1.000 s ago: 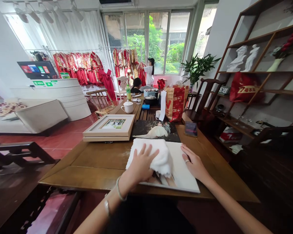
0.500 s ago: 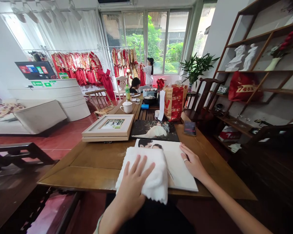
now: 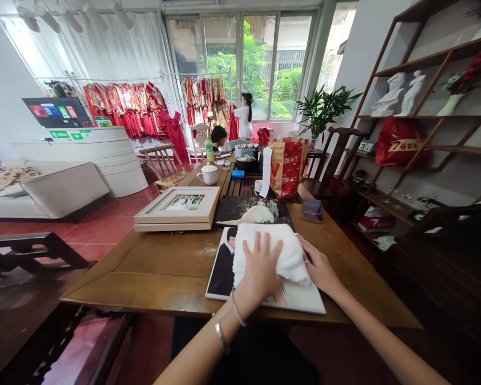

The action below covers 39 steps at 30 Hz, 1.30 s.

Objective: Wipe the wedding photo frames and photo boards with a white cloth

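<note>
My left hand lies with fingers spread flat on a white cloth, pressing it onto a photo panel. The cloth covers the panel's upper right and middle. A dark suit in the picture shows at its left; much of the rest is hidden. Along the panel's right edge my right hand rests with its fingers stretched out, the fingertips beside the cloth. Just beyond lies a second, dark photo panel with a white gown pictured on it.
Pale wooden picture frames are stacked at the left of the wooden table. Farther back stand a white lidded cup, a blue box, a black pot and a red-and-brown paper bag. Two people are near the window.
My left hand and the cloth have moved right and away from me across the panel, uncovering its left side. My right hand stays at the right edge.
</note>
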Each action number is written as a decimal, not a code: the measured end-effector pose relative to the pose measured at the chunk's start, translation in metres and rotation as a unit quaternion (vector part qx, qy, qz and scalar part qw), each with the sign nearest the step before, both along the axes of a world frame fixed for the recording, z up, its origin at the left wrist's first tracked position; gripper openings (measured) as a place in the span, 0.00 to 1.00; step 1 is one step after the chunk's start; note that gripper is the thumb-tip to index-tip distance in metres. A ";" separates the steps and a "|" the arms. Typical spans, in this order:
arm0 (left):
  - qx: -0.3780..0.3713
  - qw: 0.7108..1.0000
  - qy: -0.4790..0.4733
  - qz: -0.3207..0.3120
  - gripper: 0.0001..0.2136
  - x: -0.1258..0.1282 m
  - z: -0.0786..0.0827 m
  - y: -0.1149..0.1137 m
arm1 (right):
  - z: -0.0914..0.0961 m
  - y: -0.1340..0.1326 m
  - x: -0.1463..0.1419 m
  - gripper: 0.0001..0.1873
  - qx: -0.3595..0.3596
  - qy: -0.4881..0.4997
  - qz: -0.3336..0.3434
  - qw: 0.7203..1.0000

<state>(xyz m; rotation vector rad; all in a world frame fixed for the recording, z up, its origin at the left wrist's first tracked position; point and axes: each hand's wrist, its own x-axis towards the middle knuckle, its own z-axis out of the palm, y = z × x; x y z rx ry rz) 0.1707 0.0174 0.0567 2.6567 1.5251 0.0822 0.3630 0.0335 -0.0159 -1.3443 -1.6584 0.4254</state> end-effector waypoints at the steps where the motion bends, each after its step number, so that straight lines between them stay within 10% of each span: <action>1: 0.013 1.000 -0.001 0.005 0.37 0.005 -0.002 0.003 | 0.001 0.000 0.000 0.24 -0.002 0.012 0.001 1.000; 15: -0.048 0.993 -0.071 -0.086 0.41 -0.001 -0.020 -0.079 | 0.013 -0.007 0.005 0.28 -0.051 0.126 -0.020 0.991; 30: 0.032 0.999 0.002 0.033 0.29 0.048 0.014 0.005 | 0.022 -0.012 0.006 0.27 -0.021 0.131 -0.013 0.991; 39: 0.075 0.996 0.039 -0.019 0.41 0.021 -0.018 -0.105 | 0.016 -0.009 0.006 0.28 -0.032 0.115 -0.025 0.993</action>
